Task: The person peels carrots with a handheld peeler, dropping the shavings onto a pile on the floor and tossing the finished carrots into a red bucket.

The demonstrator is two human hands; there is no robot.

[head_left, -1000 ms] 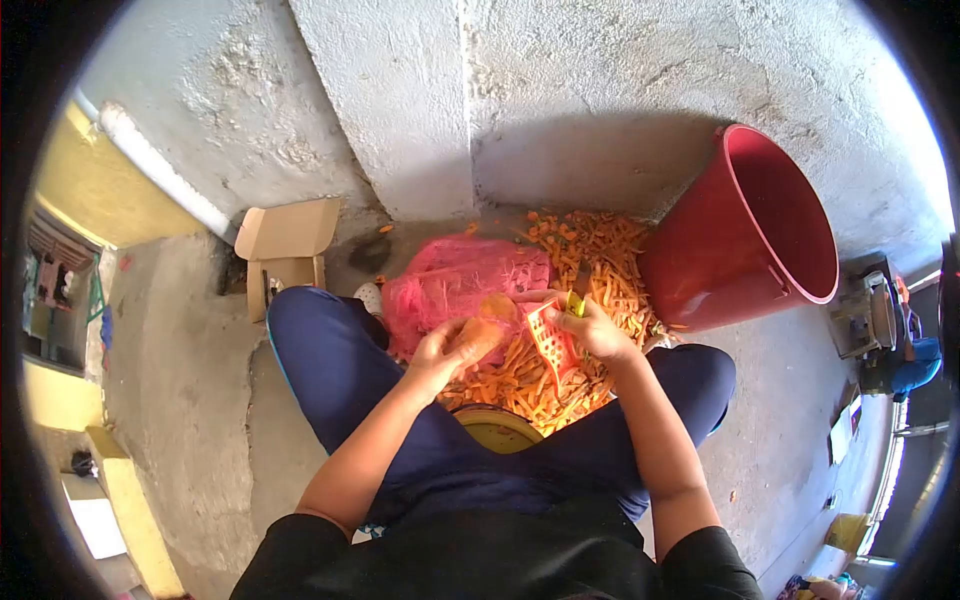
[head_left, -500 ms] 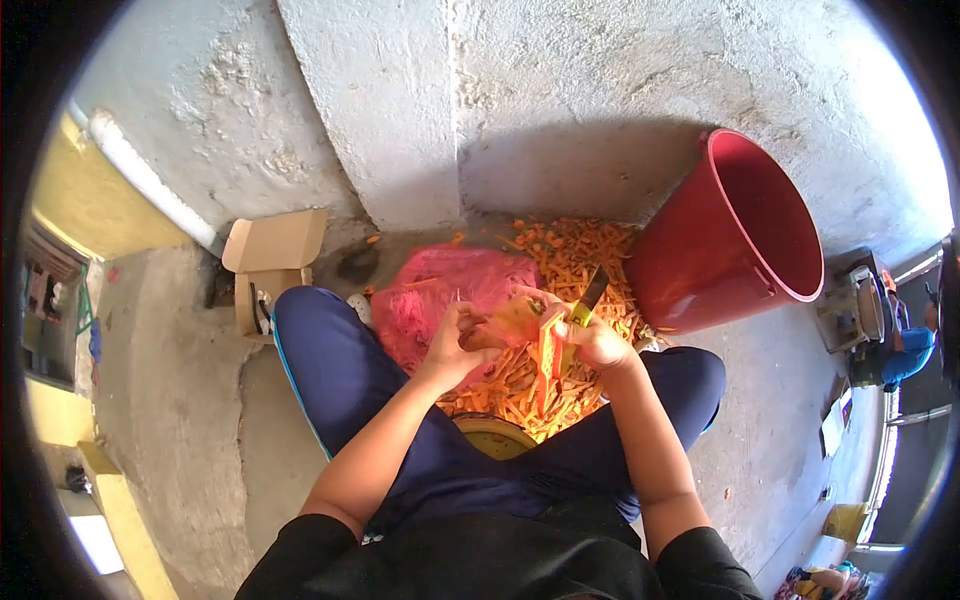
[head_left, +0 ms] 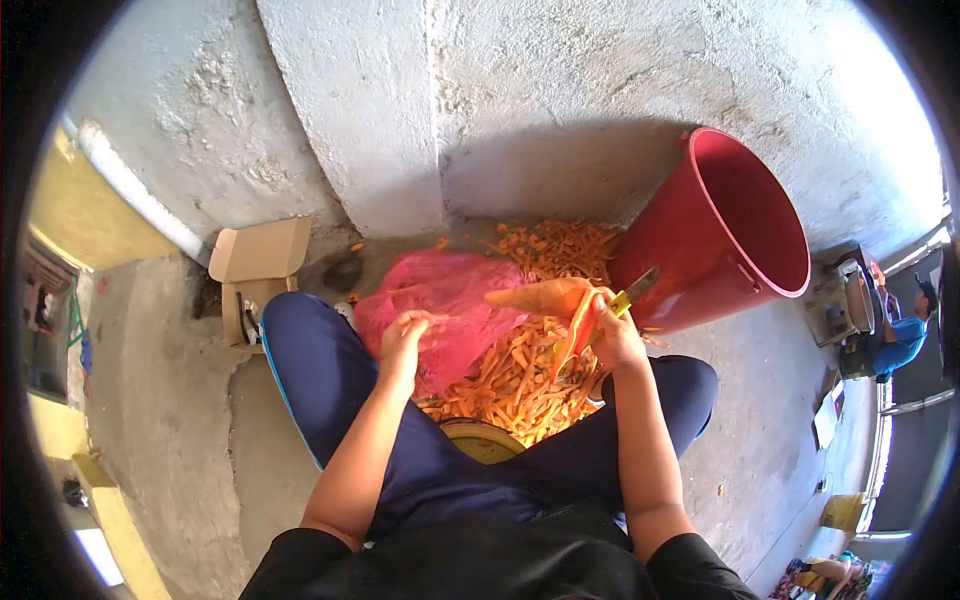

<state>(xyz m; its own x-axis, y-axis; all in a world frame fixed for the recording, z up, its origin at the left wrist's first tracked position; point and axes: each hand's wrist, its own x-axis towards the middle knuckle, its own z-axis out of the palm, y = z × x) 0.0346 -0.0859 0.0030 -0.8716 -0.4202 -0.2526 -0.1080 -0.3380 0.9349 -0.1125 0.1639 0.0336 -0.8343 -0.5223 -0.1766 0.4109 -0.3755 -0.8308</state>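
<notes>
My right hand point(head_left: 617, 342) grips a large carrot point(head_left: 540, 297) by its thick end, the tip pointing left. In the same hand is a yellow-handled knife point(head_left: 634, 290), its dark blade pointing up and right. An orange-red, strip-like piece point(head_left: 574, 332) hangs below the fingers; I cannot tell its kind. To the left, my left hand point(head_left: 403, 345) is held apart from the carrot with nothing in it, fingers loosely extended in front of a pink mesh bag point(head_left: 440, 290). Orange peelings point(head_left: 525, 375) form a pile beneath both hands.
A tall red bin point(head_left: 665, 235) leans by the wall at right. An open cardboard box point(head_left: 262, 255) stands at left. Between my legs shows the rim of a yellowish container point(head_left: 482, 440). A person in a blue shirt point(head_left: 900, 345) is at far right.
My left hand has come off the carrot and moved left. The right hand has shifted up and right with the carrot, which now lies nearly level, and the knife.
</notes>
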